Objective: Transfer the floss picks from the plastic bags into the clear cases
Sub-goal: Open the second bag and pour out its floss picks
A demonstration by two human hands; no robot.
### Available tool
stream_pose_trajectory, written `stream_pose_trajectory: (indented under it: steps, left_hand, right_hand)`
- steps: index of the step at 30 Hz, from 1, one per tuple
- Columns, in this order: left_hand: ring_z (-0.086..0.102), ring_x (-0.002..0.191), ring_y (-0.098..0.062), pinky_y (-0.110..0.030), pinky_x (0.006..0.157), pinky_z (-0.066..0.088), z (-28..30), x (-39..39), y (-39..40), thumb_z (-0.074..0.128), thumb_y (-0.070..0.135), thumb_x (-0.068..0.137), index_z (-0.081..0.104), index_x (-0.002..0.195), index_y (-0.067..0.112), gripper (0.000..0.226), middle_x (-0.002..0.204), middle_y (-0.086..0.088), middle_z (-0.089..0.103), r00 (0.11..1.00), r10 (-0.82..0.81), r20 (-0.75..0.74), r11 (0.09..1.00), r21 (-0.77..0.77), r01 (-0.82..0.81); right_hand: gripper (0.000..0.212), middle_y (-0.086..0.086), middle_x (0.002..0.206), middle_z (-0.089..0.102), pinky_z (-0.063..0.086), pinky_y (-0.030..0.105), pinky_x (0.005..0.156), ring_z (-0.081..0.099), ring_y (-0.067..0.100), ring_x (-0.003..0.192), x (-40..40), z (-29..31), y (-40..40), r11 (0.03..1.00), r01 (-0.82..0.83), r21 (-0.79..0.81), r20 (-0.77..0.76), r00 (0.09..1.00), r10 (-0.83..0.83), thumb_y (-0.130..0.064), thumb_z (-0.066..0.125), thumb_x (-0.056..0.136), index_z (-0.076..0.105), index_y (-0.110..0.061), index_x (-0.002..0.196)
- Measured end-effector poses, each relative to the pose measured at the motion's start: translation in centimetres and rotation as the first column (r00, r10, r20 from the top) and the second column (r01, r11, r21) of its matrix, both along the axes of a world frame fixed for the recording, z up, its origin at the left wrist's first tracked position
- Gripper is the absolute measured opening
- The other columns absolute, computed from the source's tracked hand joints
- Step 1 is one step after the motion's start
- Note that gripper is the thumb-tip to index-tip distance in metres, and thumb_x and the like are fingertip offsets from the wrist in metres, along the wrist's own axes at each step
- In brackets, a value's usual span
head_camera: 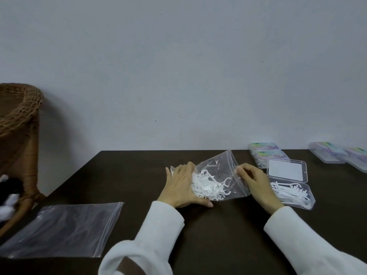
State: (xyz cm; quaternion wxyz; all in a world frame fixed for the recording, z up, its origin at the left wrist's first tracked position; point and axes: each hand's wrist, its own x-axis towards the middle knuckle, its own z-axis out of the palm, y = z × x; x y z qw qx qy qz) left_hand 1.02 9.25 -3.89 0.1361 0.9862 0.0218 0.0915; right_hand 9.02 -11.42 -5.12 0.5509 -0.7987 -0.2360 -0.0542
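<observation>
A clear zip bag (pixel 220 169) holding a heap of white floss picks (pixel 206 185) lies on the dark table (pixel 218 235), its zip edge raised to the right. My left hand (pixel 182 187) rests on the bag's left end, fingers curled over it and thumb along the table. My right hand (pixel 254 181) pinches the zip edge. Right of that hand lies an open clear case (pixel 309 199) with several white picks in its tray, its lid (pixel 287 170) folded back.
An empty zip bag (pixel 63 229) lies flat at the front left. Closed cases with coloured labels sit by the wall: two (pixel 268 153) behind the open case, more (pixel 341 153) at the far right. A wicker chair (pixel 21 124) stands left of the table.
</observation>
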Motion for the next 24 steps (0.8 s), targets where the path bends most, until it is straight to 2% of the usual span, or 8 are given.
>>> stream_pose_trajectory:
  steps: [2,4,6,8,11,17,21,24]
  left_hand:
    - [0.042,0.117,-0.017,-0.048,0.110,0.022,0.2,-0.1,0.1,0.078,0.066,0.053,0.030,0.117,0.021,0.091,0.122,0.005,0.045,1.000,-0.031,0.000,0.999,-0.042,0.031]
    - [0.044,0.109,-0.015,-0.037,0.101,0.030,0.3,-0.3,0.0,0.078,0.061,0.058,0.031,0.115,0.022,0.084,0.116,0.007,0.045,0.997,-0.040,0.072,0.998,-0.041,0.043]
    - [0.042,0.114,-0.015,-0.038,0.106,0.027,-0.1,-0.2,0.0,0.069,0.065,0.066,0.032,0.123,0.025,0.079,0.121,0.006,0.046,0.981,-0.009,0.194,1.000,0.014,0.007]
    - [0.038,0.124,-0.015,-0.043,0.114,0.017,-0.4,-0.1,0.0,0.057,0.067,0.076,0.034,0.131,0.027,0.072,0.130,0.006,0.045,0.948,0.012,0.319,0.995,0.089,-0.042]
    - [0.031,0.132,-0.017,-0.043,0.115,0.009,-0.5,-0.2,-0.1,0.056,0.050,0.087,0.039,0.135,0.028,0.055,0.138,0.002,0.042,0.915,0.032,0.403,0.986,0.138,-0.095]
    - [0.023,0.136,-0.014,-0.039,0.115,0.005,-0.7,-0.3,0.1,0.055,0.045,0.090,0.034,0.141,0.031,0.057,0.143,0.003,0.035,0.926,0.012,0.378,0.992,0.114,-0.059]
    - [0.032,0.132,-0.017,-0.039,0.113,0.014,-0.7,0.0,0.1,0.064,0.045,0.083,0.044,0.135,0.027,0.059,0.137,0.000,0.044,0.895,0.002,0.445,0.994,0.096,-0.050]
    - [0.049,0.119,-0.025,-0.044,0.105,0.028,-0.9,0.1,0.5,0.077,0.042,0.071,0.056,0.124,0.021,0.061,0.123,-0.005,0.056,0.851,-0.015,0.524,0.987,0.146,-0.072]
  right_hand:
    - [0.015,-0.006,0.079,0.064,0.042,0.007,0.066,0.058,0.007,0.075,0.3,-0.2,-0.2,0.997,0.053,-0.050,0.109,0.993,-0.047,-0.017,0.052,0.093,0.062,-0.020,0.082]
    - [0.007,-0.002,0.080,0.062,0.043,0.009,0.065,0.057,0.010,0.074,0.1,-0.4,-0.2,0.998,0.064,-0.004,0.107,0.992,-0.063,-0.013,0.056,0.090,0.058,-0.020,0.090]
    - [0.016,-0.001,0.085,0.058,0.043,0.013,0.065,0.056,0.010,0.075,-0.1,-0.5,0.0,0.997,0.070,0.021,0.134,0.988,-0.072,-0.006,0.058,0.088,0.050,-0.017,0.097]
    - [0.018,-0.003,0.093,0.052,0.040,0.010,0.068,0.053,0.007,0.079,-0.4,-0.5,0.2,0.989,0.112,-0.093,0.306,0.949,-0.079,-0.002,0.060,0.085,0.052,-0.015,0.095]
    - [0.014,-0.005,0.100,0.044,0.037,0.006,0.071,0.049,0.005,0.082,-0.9,-0.4,0.9,0.970,0.148,-0.195,0.453,0.891,-0.045,-0.002,0.064,0.082,0.060,-0.011,0.093]
    - [0.022,-0.009,0.102,0.047,0.043,0.006,0.076,0.051,-0.003,0.090,-1.6,0.1,1.4,0.990,-0.006,-0.143,0.361,0.931,0.058,-0.022,0.066,0.084,0.054,-0.018,0.102]
    - [0.037,-0.016,0.116,0.036,0.030,0.005,0.093,0.039,-0.008,0.106,-2.0,0.3,1.3,0.978,-0.106,-0.181,0.255,0.955,0.151,-0.024,0.062,0.087,0.043,-0.029,0.118]
    - [0.038,-0.010,0.115,0.035,0.037,0.016,0.095,0.041,0.003,0.107,-2.1,0.2,1.2,0.950,-0.110,-0.293,0.182,0.969,0.168,-0.032,0.061,0.087,0.037,-0.032,0.116]
